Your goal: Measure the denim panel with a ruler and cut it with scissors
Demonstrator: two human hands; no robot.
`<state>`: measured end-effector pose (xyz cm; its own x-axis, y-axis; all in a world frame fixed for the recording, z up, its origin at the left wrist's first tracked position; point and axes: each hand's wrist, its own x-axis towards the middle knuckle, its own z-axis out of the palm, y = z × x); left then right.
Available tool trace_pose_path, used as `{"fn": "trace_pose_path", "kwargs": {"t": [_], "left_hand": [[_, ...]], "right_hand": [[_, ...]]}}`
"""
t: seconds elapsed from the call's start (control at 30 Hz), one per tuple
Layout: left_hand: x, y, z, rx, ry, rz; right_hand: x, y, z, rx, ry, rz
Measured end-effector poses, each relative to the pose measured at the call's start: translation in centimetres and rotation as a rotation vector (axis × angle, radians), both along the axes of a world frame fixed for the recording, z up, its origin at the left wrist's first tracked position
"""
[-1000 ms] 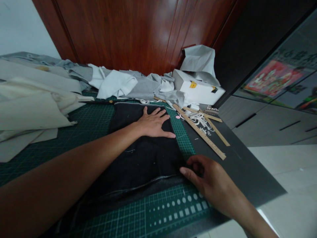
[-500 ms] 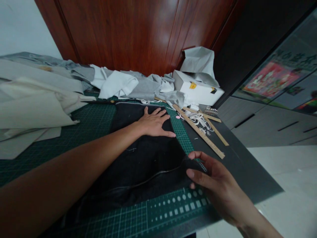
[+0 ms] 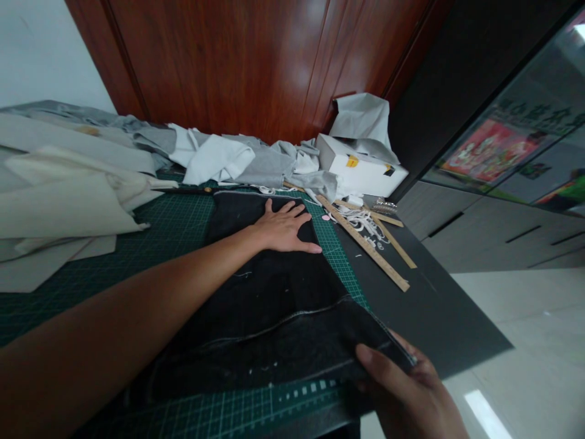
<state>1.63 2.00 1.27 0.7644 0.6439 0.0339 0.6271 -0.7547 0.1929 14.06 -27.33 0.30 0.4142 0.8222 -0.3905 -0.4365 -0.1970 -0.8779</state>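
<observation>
Black fabric (image 3: 283, 292) with pale stitched seams lies over a green cutting mat (image 3: 178, 225) on a dark table. My left hand (image 3: 286, 225) rests flat on its far part, fingers spread. At the near right, my right hand (image 3: 406, 378) grips the corner of the fabric between thumb and fingers, by the table's front edge; some of those fingers are hidden under the cloth.
Cream cloth (image 3: 68, 195) is heaped at the left, with grey and white cloth (image 3: 219, 158) along the door. A white box (image 3: 361, 167) stands at the back right, near wooden rulers (image 3: 365, 244) and white cords (image 3: 363, 222).
My right hand has moved nearer and slightly right, drawing the fabric's corner out over the mat's printed shapes. My left hand stays in place on the cloth.
</observation>
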Motion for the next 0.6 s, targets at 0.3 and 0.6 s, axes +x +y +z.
{"fn": "trace_pose_path", "kwargs": {"t": [0.3,0.6], "left_hand": [[0.0,0.0,0.1,0.001,0.006,-0.011],[0.1,0.1,-0.1,-0.001,0.007,-0.013]], "right_hand": [[-1.4,-1.3,-0.2,0.048,-0.193,-0.11],[-1.9,-2.6,-2.4,-0.009,-0.499,-0.174]]}}
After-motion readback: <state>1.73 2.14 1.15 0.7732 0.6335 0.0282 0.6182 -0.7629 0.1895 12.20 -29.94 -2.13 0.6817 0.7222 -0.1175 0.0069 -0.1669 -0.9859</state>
